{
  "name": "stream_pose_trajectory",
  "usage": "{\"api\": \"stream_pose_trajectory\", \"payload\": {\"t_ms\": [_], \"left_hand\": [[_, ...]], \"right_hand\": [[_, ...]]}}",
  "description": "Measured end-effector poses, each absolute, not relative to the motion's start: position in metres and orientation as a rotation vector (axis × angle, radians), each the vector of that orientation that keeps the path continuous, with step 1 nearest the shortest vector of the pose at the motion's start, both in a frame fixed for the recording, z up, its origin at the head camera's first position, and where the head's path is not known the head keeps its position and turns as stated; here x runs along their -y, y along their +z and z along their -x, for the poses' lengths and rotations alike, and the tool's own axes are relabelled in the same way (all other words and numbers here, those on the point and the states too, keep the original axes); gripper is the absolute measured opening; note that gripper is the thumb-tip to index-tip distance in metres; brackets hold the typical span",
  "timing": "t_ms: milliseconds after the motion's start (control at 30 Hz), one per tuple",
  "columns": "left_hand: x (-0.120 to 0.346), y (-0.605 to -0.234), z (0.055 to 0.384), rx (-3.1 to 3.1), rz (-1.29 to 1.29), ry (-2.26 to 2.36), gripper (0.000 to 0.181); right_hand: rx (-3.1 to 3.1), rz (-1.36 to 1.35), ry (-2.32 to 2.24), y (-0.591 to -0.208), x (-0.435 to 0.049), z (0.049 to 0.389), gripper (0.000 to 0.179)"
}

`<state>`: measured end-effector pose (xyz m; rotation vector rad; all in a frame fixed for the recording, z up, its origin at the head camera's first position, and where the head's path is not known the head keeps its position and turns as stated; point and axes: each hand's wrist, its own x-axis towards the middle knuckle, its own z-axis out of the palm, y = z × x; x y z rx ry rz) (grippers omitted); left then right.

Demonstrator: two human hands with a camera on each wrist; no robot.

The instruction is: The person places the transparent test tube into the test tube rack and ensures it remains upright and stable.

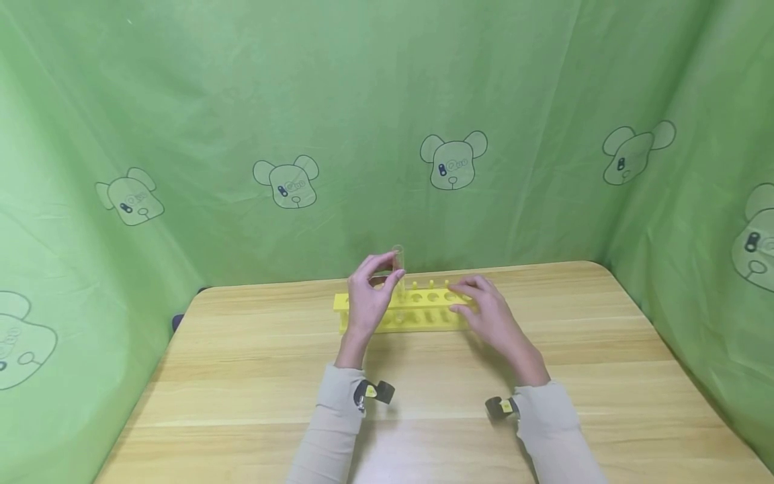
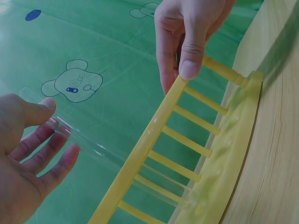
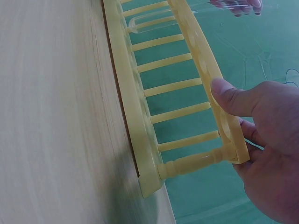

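Observation:
A yellow test tube rack [image 1: 426, 306] stands on the table, with a row of round holes in its upper plate and pegs along the back. One clear glass test tube [image 2: 86, 140] passes down through a hole, its rounded bottom at the rack's lower plate. My left hand [image 1: 367, 299] pinches that tube near its upper end, thumb on one side and fingers on the other. Over at the right end, my right hand [image 3: 275, 126] grips the rack's upper plate, thumb on the front and fingers behind. The other holes that show hold no tubes.
The wooden table [image 1: 435, 417] spreads out in front of the rack and to both sides. Green curtains [image 1: 375, 121] with printed bear heads hang behind and at both sides. Each sleeve carries a small dark wrist camera [image 1: 384, 392].

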<state>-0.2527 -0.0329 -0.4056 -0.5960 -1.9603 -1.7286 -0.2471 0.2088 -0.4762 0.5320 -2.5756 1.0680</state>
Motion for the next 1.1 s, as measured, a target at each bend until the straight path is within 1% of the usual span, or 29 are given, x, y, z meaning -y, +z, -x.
{"api": "stream_pose_trajectory", "payload": {"t_ms": [267,600,1100], "left_hand": [[0.033,-0.407,0.253,1.959,0.581,-1.739,0.033],[0.035,-0.438,0.278,1.972,0.57,-1.74,0.035],[0.036,-0.441,0.279,1.987,0.586,-1.757,0.034]], "right_hand": [[2.58,-0.517,1.058,-0.475,-0.208,0.246,0.041],[2.58,-0.522,1.07,-0.475,-0.209,0.246,0.041],[2.581,-0.522,1.079,-0.475,-0.209,0.245,0.041]]}}
